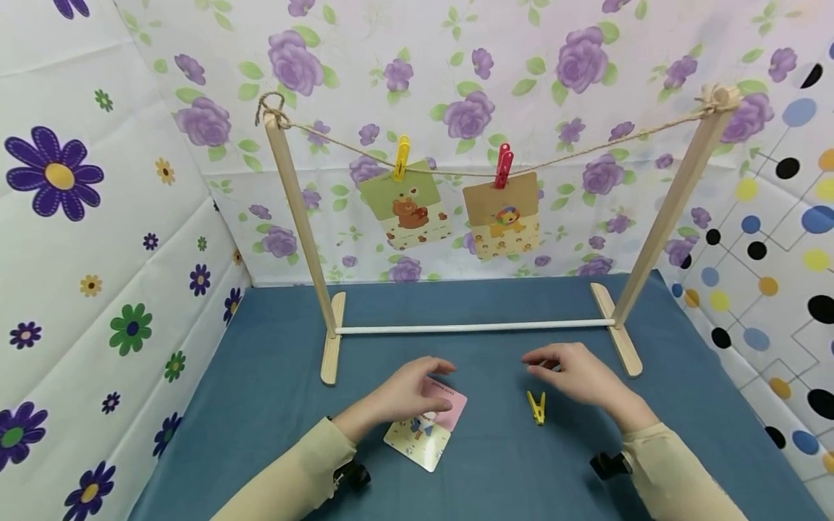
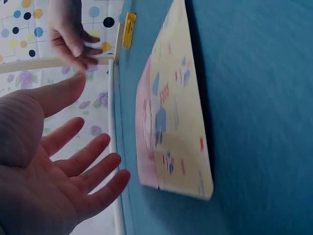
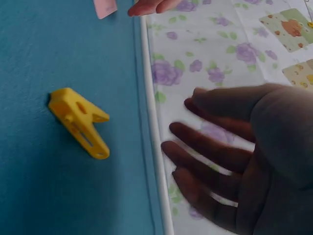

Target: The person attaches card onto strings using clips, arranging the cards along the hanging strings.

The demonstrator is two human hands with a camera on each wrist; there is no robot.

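A pink and cream card (image 1: 426,441) with small printed figures lies on the blue cloth. Over its upper part hovers my left hand (image 1: 407,391), fingers spread and holding nothing; the left wrist view shows a gap between the palm and the card (image 2: 178,122). To the right, a yellow clothespin (image 1: 537,409) lies on the cloth, its two legs pointing away from me. My right hand (image 1: 573,373) hangs just above and beyond the clothespin (image 3: 78,122), fingers loosely bent with nothing between them.
A wooden stand with left post (image 1: 300,217) and right post (image 1: 674,210) carries a sagging twine (image 1: 580,153). Yellow (image 1: 402,158) and red (image 1: 504,166) clothespins hold a green bear card (image 1: 407,206) and a brown lion card (image 1: 503,217) on it. A white rod (image 1: 476,328) joins the feet.
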